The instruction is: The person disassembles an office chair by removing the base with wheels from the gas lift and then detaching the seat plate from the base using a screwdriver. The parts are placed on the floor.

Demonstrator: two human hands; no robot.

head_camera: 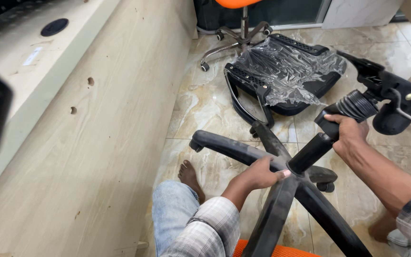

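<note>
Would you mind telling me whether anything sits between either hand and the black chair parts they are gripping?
Nothing visible does. The left hand grips an arm of the black star-shaped chair base directly, and the right hand wraps the black gas-lift cylinder rising from its hub.

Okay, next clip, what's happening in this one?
A person is working on a black office chair base tipped up over a tiled floor. The left hand grips one spoke near the hub, while the right hand holds the black gas cylinder set in the hub, its far end joined to the seat mechanism. A plastic-wrapped seat part lies on the floor beyond.
</note>
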